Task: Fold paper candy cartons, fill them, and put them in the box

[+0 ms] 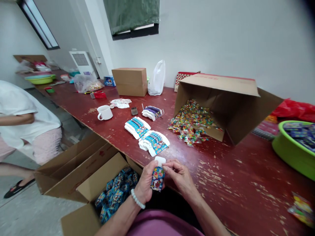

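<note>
A small printed candy box [157, 177], blue with a white flap at its top, stands upright in my left hand [145, 183]. That thumb presses near the base of the flap. My right hand [179, 175] has its thumb and forefinger pinched together at the box's upper right edge; whether they hold anything besides the box edge cannot be made out. Just beyond the hands lie two fanned stacks of flat blue boxes, a nearer stack [154, 143] and a farther stack [137, 127]. Wrapped candies [190, 123] spill from a large carton [219, 78] lying on its side.
Below left, an open carton [92, 183] holds filled blue boxes [116, 193]. A green basin [285, 147] stands at right, a candy packet [301, 209] nearer. A white mug [105, 112] and purple stack [152, 112] sit on the red table [221, 173]. Another person [24, 121] is at left.
</note>
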`<state>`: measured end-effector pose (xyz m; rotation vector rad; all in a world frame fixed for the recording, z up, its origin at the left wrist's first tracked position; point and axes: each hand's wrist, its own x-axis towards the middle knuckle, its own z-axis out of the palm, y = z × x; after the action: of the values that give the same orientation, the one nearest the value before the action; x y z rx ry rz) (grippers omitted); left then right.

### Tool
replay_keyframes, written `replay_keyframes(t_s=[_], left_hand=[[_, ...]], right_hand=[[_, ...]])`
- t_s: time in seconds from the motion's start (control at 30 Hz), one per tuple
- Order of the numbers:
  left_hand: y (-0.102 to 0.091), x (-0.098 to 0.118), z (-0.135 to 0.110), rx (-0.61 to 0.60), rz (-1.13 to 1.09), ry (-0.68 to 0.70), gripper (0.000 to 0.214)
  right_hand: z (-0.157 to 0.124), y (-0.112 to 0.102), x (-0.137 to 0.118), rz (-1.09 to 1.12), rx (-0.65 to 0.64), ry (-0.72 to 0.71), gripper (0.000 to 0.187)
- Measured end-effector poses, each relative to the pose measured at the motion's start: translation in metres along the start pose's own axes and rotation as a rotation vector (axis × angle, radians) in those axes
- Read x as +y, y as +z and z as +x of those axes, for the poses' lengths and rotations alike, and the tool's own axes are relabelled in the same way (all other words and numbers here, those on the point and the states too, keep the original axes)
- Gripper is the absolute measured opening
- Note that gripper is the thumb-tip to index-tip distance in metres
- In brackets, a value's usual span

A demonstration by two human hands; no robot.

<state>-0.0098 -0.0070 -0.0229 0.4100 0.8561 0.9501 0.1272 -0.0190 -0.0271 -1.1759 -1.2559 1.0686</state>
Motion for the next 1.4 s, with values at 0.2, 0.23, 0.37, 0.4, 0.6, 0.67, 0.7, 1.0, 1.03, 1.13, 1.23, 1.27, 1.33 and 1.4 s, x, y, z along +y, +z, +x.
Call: replay_keyframes(t_s=[0.2, 0.23, 0.37, 0.4, 0.6, 0.67, 0.7, 1.0, 1.03, 1.13, 1.23, 1.27, 1.33, 1.4], left_hand=[[0.001, 0.001, -0.001, 0.025, 0.004, 0.021, 0.035], [0.001, 0.001, -0.002, 0.022, 0.012, 0.023, 0.036], [0.004, 0.004, -0.003, 0.003, 0.036, 0.001, 0.038], [0.005, 0.006, -0.004, -0.011, 0.036, -0.021, 0.041], [0.003, 0.017, -0.005, -0.064, 0.102, -0.083, 0.045], [0.001, 0.016, -0.005, -0.049, 0.147, -0.038, 0.04], [0.001, 0.014, -0.005, -0.048, 0.168, -0.006, 0.039], [0.002, 0.009, -0.006, -0.06, 0.175, -0.066, 0.062], [0.001, 0.01, -0.006, -0.056, 0.18, -0.062, 0.061], [-0.003, 0.013, -0.006, -0.072, 0.191, -0.046, 0.056], [-0.006, 0.016, -0.003, -0.103, 0.117, -0.101, 0.046], [-0.007, 0.016, -0.002, -0.109, 0.083, -0.134, 0.043], [-0.006, 0.017, 0.001, -0.126, 0.024, -0.182, 0.039], [-0.004, 0.017, 0.003, -0.134, -0.038, -0.157, 0.034]], right_hand=[[0.005, -0.003, -0.007, -0.201, 0.018, -0.099, 0.014], [0.005, -0.004, -0.008, -0.236, -0.02, -0.147, 0.015], [0.006, -0.005, -0.008, -0.132, -0.033, -0.045, 0.017], [0.007, -0.005, -0.008, -0.092, -0.023, -0.013, 0.021], [0.008, -0.012, -0.024, -0.299, -0.217, -0.228, 0.015], [0.007, -0.012, -0.029, -0.339, -0.211, -0.223, 0.014], [0.006, -0.011, -0.03, -0.334, -0.193, -0.186, 0.014], [0.014, 0.001, -0.023, 0.137, -0.124, 0.267, 0.024], [0.014, 0.001, -0.023, 0.141, -0.113, 0.277, 0.024], [0.011, -0.001, -0.024, -0.002, -0.137, 0.165, 0.021], [0.004, -0.004, -0.025, -0.247, -0.194, -0.1, 0.016], [0.001, -0.004, -0.025, -0.311, -0.197, -0.176, 0.014], [-0.005, -0.002, -0.025, -0.4, -0.175, -0.261, 0.011], [-0.01, 0.002, -0.022, -0.469, -0.161, -0.29, 0.021]])
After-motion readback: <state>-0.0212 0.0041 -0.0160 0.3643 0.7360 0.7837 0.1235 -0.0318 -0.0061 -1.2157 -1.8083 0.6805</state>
